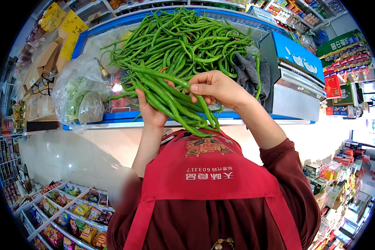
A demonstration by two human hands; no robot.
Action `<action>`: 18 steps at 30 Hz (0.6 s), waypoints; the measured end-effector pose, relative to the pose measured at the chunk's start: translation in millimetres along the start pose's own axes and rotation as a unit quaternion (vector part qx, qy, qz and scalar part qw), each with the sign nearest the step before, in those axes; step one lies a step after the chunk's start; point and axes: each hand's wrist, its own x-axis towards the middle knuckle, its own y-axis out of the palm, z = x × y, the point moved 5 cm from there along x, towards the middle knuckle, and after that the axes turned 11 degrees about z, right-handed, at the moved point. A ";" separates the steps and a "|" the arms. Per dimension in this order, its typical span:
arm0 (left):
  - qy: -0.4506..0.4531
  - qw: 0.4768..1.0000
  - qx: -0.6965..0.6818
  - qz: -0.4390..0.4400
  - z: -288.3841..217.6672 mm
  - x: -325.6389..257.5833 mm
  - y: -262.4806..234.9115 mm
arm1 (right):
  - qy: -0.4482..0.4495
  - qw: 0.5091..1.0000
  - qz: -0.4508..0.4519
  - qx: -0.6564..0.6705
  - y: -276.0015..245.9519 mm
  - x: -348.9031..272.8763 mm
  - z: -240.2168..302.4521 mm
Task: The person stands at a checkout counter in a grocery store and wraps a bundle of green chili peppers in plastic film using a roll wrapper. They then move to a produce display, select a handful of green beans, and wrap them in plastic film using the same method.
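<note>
A bunch of long green chili peppers lies across my left hand, whose fingers wrap round it from below, mostly hidden by the peppers. Thumb and forefinger of my right hand pinch one green chili pepper at the bunch's right side; the other fingers curl close to more pepper ends. Just beyond both hands spreads a large heap of the same peppers, with a few red ones among them. It rests on a chest freezer with a blue rim.
On the freezer's left is a clear plastic bag with leafy greens. Dark grey cloth lies right of the heap, beside a blue-topped metal machine. Cardboard boxes stand at the far left. Snack shelves are behind on the left.
</note>
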 end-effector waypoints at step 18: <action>0.018 0.999 0.021 0.039 -6.8 -1.7 3.6 | -0.103 0.808 -0.161 -0.557 38.3 -4.7 -7.4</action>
